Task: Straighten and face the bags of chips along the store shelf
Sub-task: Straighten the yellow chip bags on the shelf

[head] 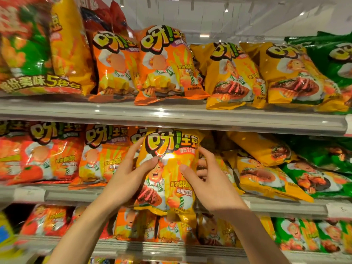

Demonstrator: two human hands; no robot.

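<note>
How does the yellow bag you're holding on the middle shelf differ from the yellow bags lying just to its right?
The held yellow bag stands upright, front facing out; the yellow bags to its right lie tilted, leaning over each other. The held one is gripped at its sides by the left hand and right hand; the others are untouched. Both share the yellow pack, the chef and the steak picture.

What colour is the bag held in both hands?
Yellow-orange bag, with a cartoon chef and steak picture, seen in the head view.
</note>
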